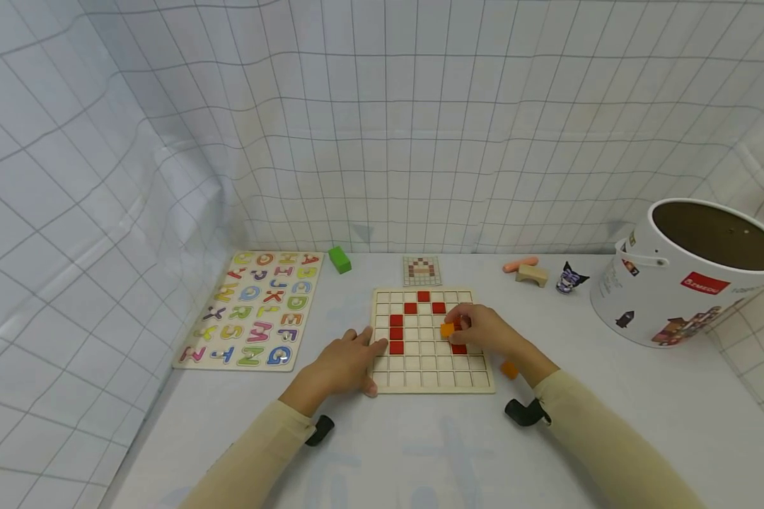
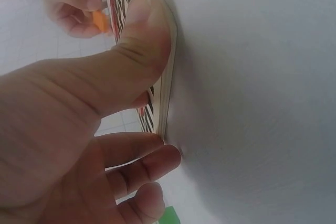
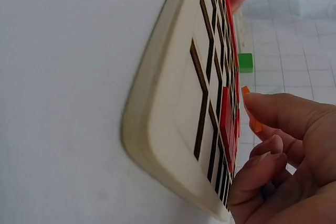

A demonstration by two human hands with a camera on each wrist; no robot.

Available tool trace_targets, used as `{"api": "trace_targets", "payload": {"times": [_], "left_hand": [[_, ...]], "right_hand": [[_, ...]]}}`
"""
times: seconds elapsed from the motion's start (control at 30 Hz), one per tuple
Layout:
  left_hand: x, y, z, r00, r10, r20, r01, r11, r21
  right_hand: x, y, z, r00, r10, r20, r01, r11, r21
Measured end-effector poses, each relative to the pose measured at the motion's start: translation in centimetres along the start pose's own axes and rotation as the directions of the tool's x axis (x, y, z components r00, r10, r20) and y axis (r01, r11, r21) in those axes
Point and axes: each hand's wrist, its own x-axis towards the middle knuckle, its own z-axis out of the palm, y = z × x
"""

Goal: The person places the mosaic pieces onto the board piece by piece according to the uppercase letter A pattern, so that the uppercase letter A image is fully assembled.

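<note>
A wooden grid board (image 1: 420,382) lies on the table with several red square tiles (image 1: 396,334) set in its cells. My left hand (image 1: 346,364) rests on the board's left side, fingers spread, thumb at the near corner and index fingertip beside a red tile. In the left wrist view the thumb (image 2: 149,38) lies over the board's edge. An orange square tile (image 1: 447,331) is pinched between thumb and finger of my right hand (image 1: 487,330), just over the board's right half; the right wrist view shows this orange tile (image 3: 257,124) slightly above the surface. The right hand partly hides some red tiles.
A small pattern card (image 1: 422,271) sits behind the board. Another orange tile (image 1: 509,369) lies right of it. Around are an alphabet puzzle (image 1: 296,304), a green block (image 1: 340,259), an arched wooden block (image 1: 532,275), a pinkish stick (image 1: 521,264), a small figure (image 1: 570,278) and a white bucket (image 1: 637,297).
</note>
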Motion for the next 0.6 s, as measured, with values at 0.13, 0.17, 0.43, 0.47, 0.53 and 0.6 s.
{"api": "trace_targets", "payload": {"times": [0.13,0.17,0.43,0.47,0.53,0.6], "left_hand": [[0.0,0.0,0.0,1.000,0.001,-0.001,-0.001,1.000,-0.010],[0.0,-0.1,0.0,1.000,0.003,0.002,-0.002,1.000,-0.010],[-0.1,0.0,-0.1,1.000,0.004,0.010,-0.004,1.000,-0.015],[-0.1,0.0,-0.1,1.000,0.004,0.009,-0.004,1.000,-0.016],[-0.1,0.0,-0.2,1.000,0.005,0.008,-0.004,1.000,-0.018],[-0.1,0.0,-0.2,1.000,0.006,0.008,-0.006,1.000,-0.016]], "right_hand": [[0.5,-0.5,0.9,1.000,0.018,-0.007,-0.019,0.995,-0.101],[0.6,-0.7,1.0,1.000,0.027,-0.008,-0.027,0.993,-0.117],[0.7,-1.9,1.4,0.997,0.071,0.005,-0.069,0.985,-0.155],[0.7,-2.0,1.4,0.997,0.073,0.009,-0.071,0.986,-0.150],[0.7,-2.1,1.3,0.997,0.077,0.014,-0.074,0.986,-0.149],[0.6,-2.2,1.2,0.997,0.077,0.015,-0.074,0.985,-0.155]]}}
